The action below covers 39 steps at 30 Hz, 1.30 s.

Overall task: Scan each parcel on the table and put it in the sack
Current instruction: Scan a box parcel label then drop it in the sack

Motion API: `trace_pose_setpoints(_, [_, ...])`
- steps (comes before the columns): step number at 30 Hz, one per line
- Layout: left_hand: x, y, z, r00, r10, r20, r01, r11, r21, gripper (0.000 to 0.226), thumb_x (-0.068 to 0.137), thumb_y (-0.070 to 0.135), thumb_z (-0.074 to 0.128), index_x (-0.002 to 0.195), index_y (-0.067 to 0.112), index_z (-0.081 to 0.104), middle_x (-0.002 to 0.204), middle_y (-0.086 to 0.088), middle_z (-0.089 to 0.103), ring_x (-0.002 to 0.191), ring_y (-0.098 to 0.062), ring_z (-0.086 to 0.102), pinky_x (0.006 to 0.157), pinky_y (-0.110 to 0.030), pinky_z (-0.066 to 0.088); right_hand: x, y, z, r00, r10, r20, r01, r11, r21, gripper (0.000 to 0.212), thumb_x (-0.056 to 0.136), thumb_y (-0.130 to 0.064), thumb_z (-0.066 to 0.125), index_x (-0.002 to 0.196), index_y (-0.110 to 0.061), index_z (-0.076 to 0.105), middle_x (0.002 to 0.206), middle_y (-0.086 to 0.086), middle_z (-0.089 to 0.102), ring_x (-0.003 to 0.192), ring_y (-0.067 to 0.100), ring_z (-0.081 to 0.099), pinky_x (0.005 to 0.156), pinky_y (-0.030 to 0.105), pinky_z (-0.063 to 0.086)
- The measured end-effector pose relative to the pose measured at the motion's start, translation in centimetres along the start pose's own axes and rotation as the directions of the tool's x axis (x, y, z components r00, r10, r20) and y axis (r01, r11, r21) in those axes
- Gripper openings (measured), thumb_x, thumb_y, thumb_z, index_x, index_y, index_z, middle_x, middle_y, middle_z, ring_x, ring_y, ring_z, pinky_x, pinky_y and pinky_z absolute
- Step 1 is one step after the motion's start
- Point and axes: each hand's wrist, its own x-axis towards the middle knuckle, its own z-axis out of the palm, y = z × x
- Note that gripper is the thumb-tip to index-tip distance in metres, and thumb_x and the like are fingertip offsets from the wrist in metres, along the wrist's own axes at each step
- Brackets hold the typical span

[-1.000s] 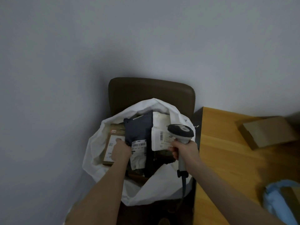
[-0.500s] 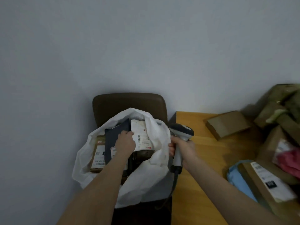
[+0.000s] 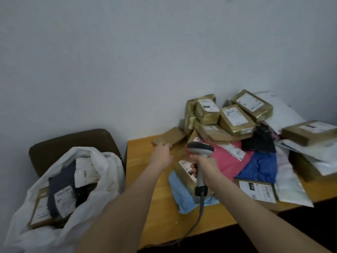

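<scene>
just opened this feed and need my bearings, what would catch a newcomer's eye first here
The heap of parcels piled on the wooden table at right draws the eye first. At centre the right hand grips a grey scanner, while the left hand reaches a flat brown box at the table's far-left corner. At left a white sack, already holding parcels, sits on a brown chair.

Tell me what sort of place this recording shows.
Likely a small parcel sorting spot in a plain room: a heap of labelled parcels on a wooden table, a white sack holding more, and a scanner in the right hand.
</scene>
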Motion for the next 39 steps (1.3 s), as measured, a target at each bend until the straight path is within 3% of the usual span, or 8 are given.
trace_pose_setpoints(7, [0.4,11.5,2.0,0.988,0.146,0.044,-0.145,0.989,-0.023,0.044,0.091,0.016,0.052,0.134,0.016,0.050,0.128,-0.012,0.046,0.120,-0.030,0.046,0.097,-0.040,0.044,0.9,-3.2,-10.6,0.982,-0.067,-0.174,0.066,0.998,-0.010,0.014,0.083,-0.005,0.069,0.073,-0.005,0.058,0.042,0.003,0.055,0.040,0.018,0.051,0.043,0.026,0.044])
trace_pose_setpoints(12, [3.5,16.4,3.0,0.983,0.180,0.049,-0.175,0.980,-0.090,0.048,0.089,0.015,0.053,0.137,0.015,0.048,0.138,-0.010,0.044,0.127,-0.026,0.045,0.105,-0.037,0.039,4.0,-6.2,-15.4,0.960,-0.105,-0.259,0.103,0.994,-0.023,0.022,0.075,-0.012,0.073,0.090,0.001,0.063,0.061,0.014,0.063,0.055,0.025,0.057,0.055,0.033,0.045])
trace_pose_setpoints(19, [12.1,22.2,5.7,0.994,0.083,0.078,-0.055,0.948,-0.312,0.039,0.092,0.017,0.055,0.129,0.006,0.053,0.129,-0.010,0.057,0.117,-0.026,0.055,0.092,-0.031,0.043,12.5,-11.6,-19.7,0.925,-0.143,-0.353,0.129,0.990,-0.063,0.009,0.070,-0.007,0.071,0.071,-0.003,0.064,0.064,0.014,0.064,0.055,0.025,0.058,0.063,0.038,0.049])
trace_pose_setpoints(21, [14.9,23.5,6.5,0.990,0.031,0.135,0.024,0.922,-0.386,0.035,0.093,0.017,0.054,0.126,0.004,0.054,0.124,-0.011,0.060,0.112,-0.026,0.057,0.083,-0.028,0.042,15.4,-13.2,-20.5,0.906,-0.165,-0.389,0.130,0.985,-0.114,0.016,0.071,-0.006,0.070,0.085,-0.002,0.063,0.076,0.016,0.066,0.070,0.028,0.064,0.073,0.044,0.056])
trace_pose_setpoints(24, [18.2,24.7,7.8,0.974,-0.051,0.223,0.155,0.863,-0.481,0.026,0.095,0.020,0.054,0.114,0.003,0.058,0.116,-0.013,0.063,0.099,-0.025,0.060,0.076,-0.029,0.046,19.0,-14.8,-21.2,0.907,-0.162,-0.388,0.111,0.982,-0.151,0.029,0.075,-0.007,0.071,0.101,-0.006,0.060,0.087,0.010,0.063,0.090,0.029,0.061,0.087,0.046,0.053])
trace_pose_setpoints(30, [20.4,27.1,10.0,0.903,-0.211,0.375,0.423,0.594,-0.685,0.028,0.092,0.015,0.057,0.117,0.002,0.057,0.110,-0.009,0.062,0.090,-0.022,0.058,0.085,-0.034,0.052,22.7,-14.7,-22.7,0.955,-0.073,-0.287,0.039,0.992,-0.121,0.016,0.078,-0.004,0.071,0.083,-0.010,0.057,0.088,0.012,0.062,0.081,0.026,0.060,0.072,0.036,0.050])
trace_pose_setpoints(35, [20.1,30.1,10.1,0.930,-0.184,0.318,0.368,0.455,-0.811,0.035,0.092,0.014,0.055,0.126,0.016,0.060,0.118,-0.004,0.065,0.106,-0.023,0.060,0.096,-0.038,0.050,23.1,-15.6,-22.7,0.947,-0.124,-0.297,0.108,0.992,-0.069,0.016,0.079,-0.001,0.071,0.086,-0.008,0.059,0.077,0.006,0.063,0.068,0.017,0.060,0.054,0.025,0.045])
trace_pose_setpoints(39, [19.0,29.9,9.7,0.926,-0.245,0.289,0.369,0.411,-0.834,0.038,0.093,0.010,0.052,0.131,0.012,0.053,0.120,-0.007,0.063,0.103,-0.022,0.061,0.090,-0.038,0.053,22.6,-16.3,-23.6,0.940,-0.121,-0.319,0.080,0.987,-0.137,0.024,0.080,-0.006,0.072,0.101,-0.001,0.061,0.081,0.010,0.061,0.077,0.025,0.059,0.069,0.031,0.046])
